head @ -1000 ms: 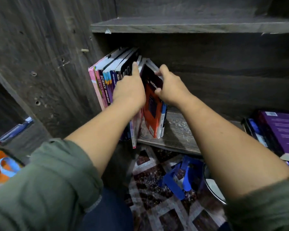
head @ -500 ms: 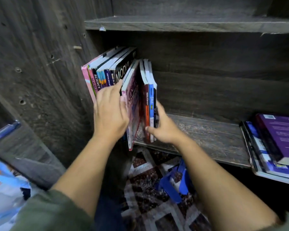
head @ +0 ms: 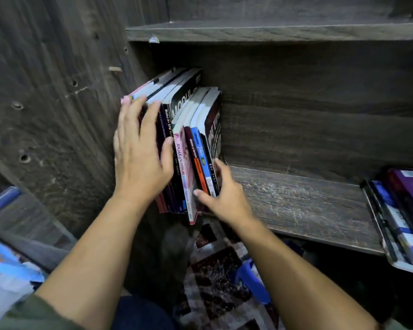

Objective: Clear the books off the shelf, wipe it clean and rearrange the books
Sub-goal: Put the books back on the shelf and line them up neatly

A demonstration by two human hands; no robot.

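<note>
Shelf [head: 296, 201] holds upright books [head: 196, 144] at its left end.

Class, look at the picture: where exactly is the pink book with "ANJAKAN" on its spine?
The pink book stands upright among the row at the shelf's left end, between the left hand and right hand, its lower corner overhanging the front edge.

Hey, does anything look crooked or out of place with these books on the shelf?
Yes. The pink book sticks out past the shelf's front edge, its lower corner overhanging, while its neighbours sit further in. The whole row leans left.
</note>
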